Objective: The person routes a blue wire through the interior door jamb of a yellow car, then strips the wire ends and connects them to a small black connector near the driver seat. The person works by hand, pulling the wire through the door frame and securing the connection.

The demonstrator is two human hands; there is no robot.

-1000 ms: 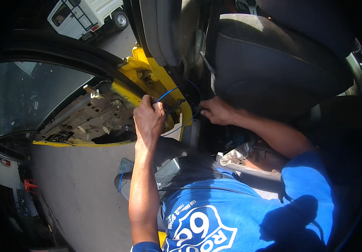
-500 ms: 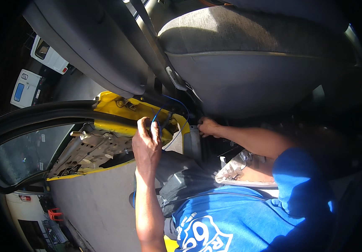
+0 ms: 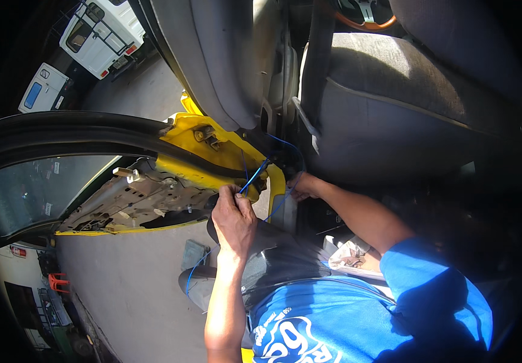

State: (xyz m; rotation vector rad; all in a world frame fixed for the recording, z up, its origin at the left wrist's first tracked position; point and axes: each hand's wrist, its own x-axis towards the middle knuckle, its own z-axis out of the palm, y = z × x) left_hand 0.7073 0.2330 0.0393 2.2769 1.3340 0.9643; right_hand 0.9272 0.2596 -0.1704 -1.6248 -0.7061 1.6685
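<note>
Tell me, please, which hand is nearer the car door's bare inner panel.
The left hand, holding blue wire, is nearer the panel; the right hand is farther off, near the grey seat.

Sunlight falls on grey pavement (image 3: 134, 284) at the left, where a red plastic chair (image 3: 59, 282) stands. At far left are a white van (image 3: 102, 43) and a smaller white vehicle (image 3: 44, 91). A partly shadowed grey car seat (image 3: 388, 106) fills the right, a brown-rimmed steering wheel (image 3: 368, 26) beyond.
</note>
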